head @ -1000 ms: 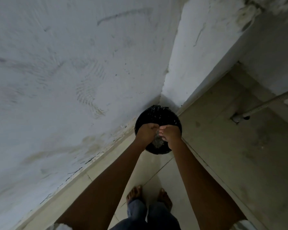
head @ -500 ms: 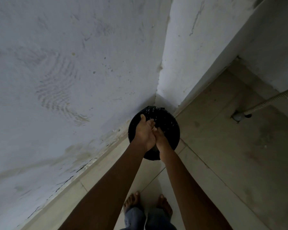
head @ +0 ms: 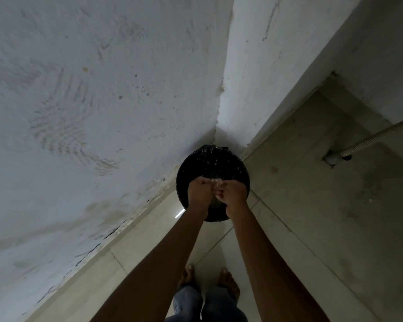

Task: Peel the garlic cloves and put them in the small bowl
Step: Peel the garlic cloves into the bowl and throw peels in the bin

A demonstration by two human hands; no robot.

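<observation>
- Black plastic lines 1 round bin (head: pixel 212 161), which stands on the floor (head: pixel 323 217) in the corner where 2 pale, stained walls (head: pixel 91 112) meet.
- 2 hands are in view, held knuckle to knuckle above the near half of the bin and touching each other.
- Left hand (head: pixel 198 192): fingers curled tight under, back of the hand up.
- Right hand (head: pixel 234 194): fingers curled the same way, thumb side against the left hand.
- 1 pale thing (head: pixel 215 181) glints in the seam between the 2 hands, and both seem to pinch it. More grey shows just under the hands.
- It is small, whitish and partly see-through. I cannot tell if it is garlic skin, a clove or the bowl.
- No whole clove or bowl can be made out, as the hands cover what they hold.
- 2 bare forearms reach from the bottom edge to the bin.
- 2 bare feet (head: pixel 186 278) stand on the tiles below, with jeans (head: pixel 189 303) above them.
- 1 ribbed hose (head: pixel 382 133) runs from the right edge down to a fitting at the floor, well apart from the bin.
</observation>
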